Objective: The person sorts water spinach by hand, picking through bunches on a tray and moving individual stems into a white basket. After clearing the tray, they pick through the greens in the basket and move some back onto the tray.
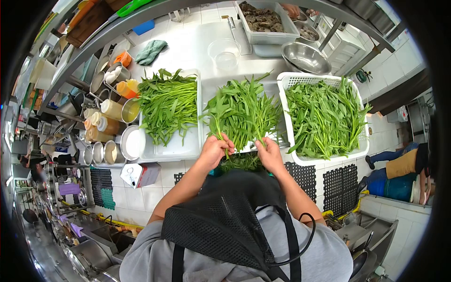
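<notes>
My left hand (215, 151) is closed around the stems of some water spinach at the front edge of the middle pile (242, 108). Fingers and thumb of my right hand (271, 155) pinch other water spinach stems a short way to the right. More greens (239, 162) show below, between my wrists and partly hidden by my clothing. On the left, trimmed-looking stalks (171, 103) lie in a pale plastic tray (176, 149). A white perforated basket (284, 94) on the right is heaped with leafy stalks (326, 117).
Sauce bottles (111, 109), a bowl of white powder (133, 142) and metal pots line the left. Behind stand a clear tub (224, 52), a green cloth (151, 51), a steel bowl (306, 57) and a bin of dark shellfish-like food (260, 19). Another person's hand (292, 10) shows there.
</notes>
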Demonstrator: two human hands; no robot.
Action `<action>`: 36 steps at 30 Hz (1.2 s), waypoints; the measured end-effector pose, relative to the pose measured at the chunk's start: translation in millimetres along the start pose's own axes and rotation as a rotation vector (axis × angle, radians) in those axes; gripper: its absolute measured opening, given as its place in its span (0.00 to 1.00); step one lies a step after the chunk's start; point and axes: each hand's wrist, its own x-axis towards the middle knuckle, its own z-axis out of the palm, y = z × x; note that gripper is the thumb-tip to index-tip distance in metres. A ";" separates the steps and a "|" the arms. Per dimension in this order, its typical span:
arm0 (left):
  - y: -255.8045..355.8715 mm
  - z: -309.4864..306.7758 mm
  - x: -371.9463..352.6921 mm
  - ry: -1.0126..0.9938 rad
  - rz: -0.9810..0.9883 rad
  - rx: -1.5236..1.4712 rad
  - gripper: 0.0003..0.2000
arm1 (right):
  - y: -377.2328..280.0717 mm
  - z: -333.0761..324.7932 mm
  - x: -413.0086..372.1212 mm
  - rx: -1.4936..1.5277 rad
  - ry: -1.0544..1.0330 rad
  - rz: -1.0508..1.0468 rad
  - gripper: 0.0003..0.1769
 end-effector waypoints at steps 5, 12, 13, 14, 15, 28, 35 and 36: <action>-22.6 20.0 -2.0 0.007 -0.090 -0.111 0.05 | -16.8 29.0 4.4 -0.255 -0.128 -0.263 0.14; -27.8 3.0 5.4 0.190 0.007 -0.028 0.15 | -35.9 21.3 6.9 -0.452 -0.062 -0.315 0.15; -22.9 2.5 3.2 0.194 0.008 -0.031 0.15 | -27.8 18.3 13.9 -0.477 0.035 -0.322 0.14; -17.8 1.7 0.6 0.171 -0.032 -0.112 0.16 | -19.7 16.4 22.2 -0.570 0.123 -0.346 0.14; -12.2 3.8 -1.7 0.145 -0.071 -0.191 0.16 | -17.8 16.2 27.1 -0.571 0.124 -0.348 0.14; -11.1 1.0 -17.8 -0.254 -0.242 -0.342 0.24 | -55.3 -5.3 39.0 0.408 -0.195 -0.132 0.04; 21.9 14.9 1.2 -0.019 0.004 -0.321 0.22 | -49.3 1.2 21.9 0.424 -0.359 -0.139 0.12; 23.1 12.3 4.6 -0.001 0.005 -0.308 0.17 | -46.8 4.2 18.5 0.412 -0.378 -0.099 0.13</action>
